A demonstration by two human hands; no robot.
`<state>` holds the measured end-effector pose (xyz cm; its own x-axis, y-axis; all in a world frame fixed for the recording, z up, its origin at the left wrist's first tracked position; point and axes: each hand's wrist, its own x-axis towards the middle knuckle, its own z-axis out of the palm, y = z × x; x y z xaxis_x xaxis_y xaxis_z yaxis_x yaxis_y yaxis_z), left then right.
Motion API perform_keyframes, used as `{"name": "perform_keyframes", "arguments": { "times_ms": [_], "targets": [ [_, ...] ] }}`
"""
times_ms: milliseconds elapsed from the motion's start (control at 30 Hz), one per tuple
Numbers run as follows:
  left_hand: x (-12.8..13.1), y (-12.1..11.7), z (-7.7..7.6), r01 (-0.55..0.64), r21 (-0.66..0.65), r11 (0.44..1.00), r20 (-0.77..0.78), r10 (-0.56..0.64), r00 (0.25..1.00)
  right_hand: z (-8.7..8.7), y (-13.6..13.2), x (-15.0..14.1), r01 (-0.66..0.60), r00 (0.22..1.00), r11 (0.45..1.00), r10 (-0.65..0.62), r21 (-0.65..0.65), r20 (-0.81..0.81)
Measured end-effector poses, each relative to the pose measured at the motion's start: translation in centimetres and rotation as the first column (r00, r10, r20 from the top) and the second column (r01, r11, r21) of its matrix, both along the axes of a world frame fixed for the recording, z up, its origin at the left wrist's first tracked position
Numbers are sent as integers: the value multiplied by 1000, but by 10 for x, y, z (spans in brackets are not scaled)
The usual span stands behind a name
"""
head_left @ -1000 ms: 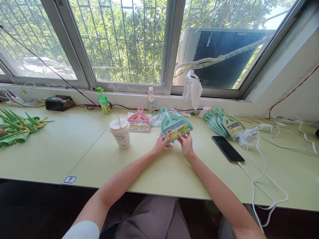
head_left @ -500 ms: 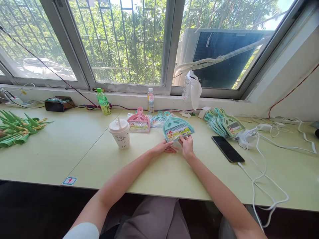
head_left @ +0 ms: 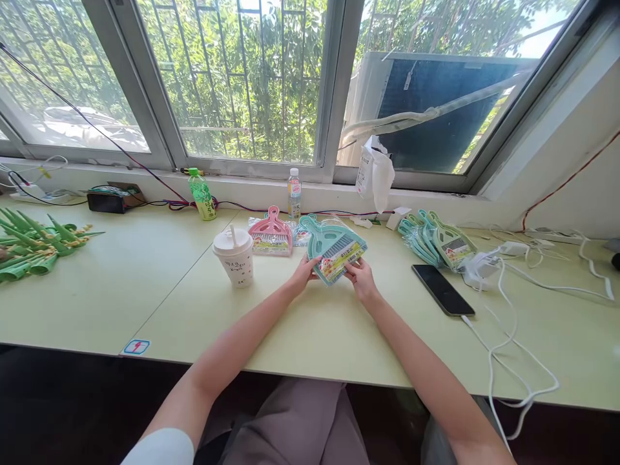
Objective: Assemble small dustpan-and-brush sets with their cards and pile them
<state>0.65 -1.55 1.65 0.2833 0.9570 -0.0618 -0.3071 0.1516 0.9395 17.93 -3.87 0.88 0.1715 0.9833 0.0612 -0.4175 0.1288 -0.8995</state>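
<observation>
Between my hands is a light green mini dustpan and brush set in clear wrapping, with a printed label along its wide edge. My left hand grips its left corner and my right hand pinches the lower right edge. The set is tilted, its handle pointing up and to the left. Behind it, partly hidden, another wrapped set lies on the table. To the left sits a pink dustpan and brush set, also wrapped. Several more green sets are piled at the right.
A white lidded cup with a straw stands left of my arms. A black phone on a charging cable lies to the right. Two bottles, green and clear, stand by the window; green plastic pieces are at far left.
The held green set has shifted left and turned, so its handle leans further left. My left hand has moved from beneath it to its left corner.
</observation>
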Motion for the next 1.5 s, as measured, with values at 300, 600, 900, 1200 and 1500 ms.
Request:
{"name": "perform_keyframes", "arguments": {
  "times_ms": [300, 600, 900, 1200, 1500],
  "targets": [
    [6, -10, 3, 121, 27, 992, 56, -122, 991, 1, 0, 2, 50, 998, 999, -50, 1, -27],
    [10, -19, 5, 71, 49, 996, -113, -65, 991, -3, 3, 5, 13, 1000, 999, -13, -31, -21],
    [9, -19, 9, 57, 67, 996, -195, -43, 980, -12, 11, 13, -27, 998, 990, 34, -137, 51],
    [4, -16, 7, 178, 33, 983, -164, -170, 972, -15, 14, 16, -16, 995, 990, 31, -143, 97],
    [5, -7, -4, 124, -8, 992, -118, -124, 985, 0, 11, 17, -58, 989, 965, 90, -258, 117]
  ]
}}
